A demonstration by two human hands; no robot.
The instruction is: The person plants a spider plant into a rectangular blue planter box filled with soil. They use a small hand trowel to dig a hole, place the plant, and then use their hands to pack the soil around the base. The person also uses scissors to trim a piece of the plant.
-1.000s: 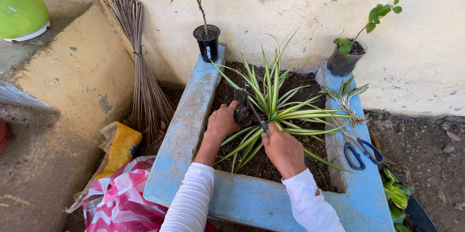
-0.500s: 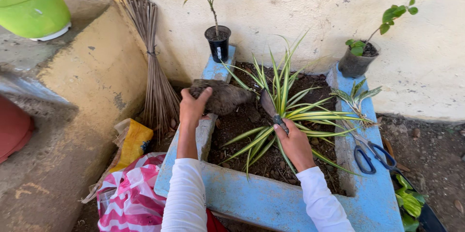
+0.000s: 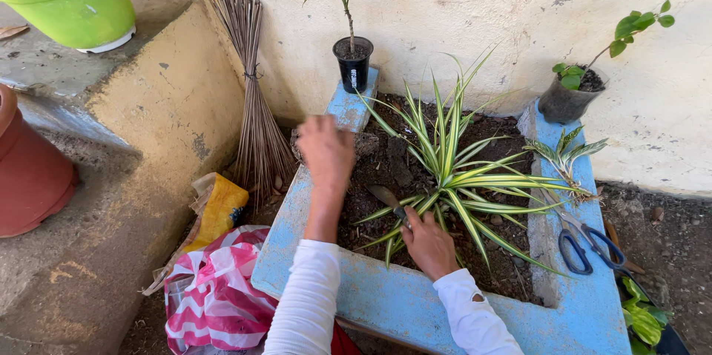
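A blue planter (image 3: 348, 292) filled with dark soil (image 3: 400, 166) holds a striped plant (image 3: 452, 169) at its middle. The left hand (image 3: 326, 151) hangs blurred over the soil at the planter's far left edge; whether it grips anything cannot be told. The right hand (image 3: 429, 244), near the plant's base, is closed around a trowel (image 3: 387, 198) whose blade points left into the soil. Scissors (image 3: 582, 240) lie on the right rim.
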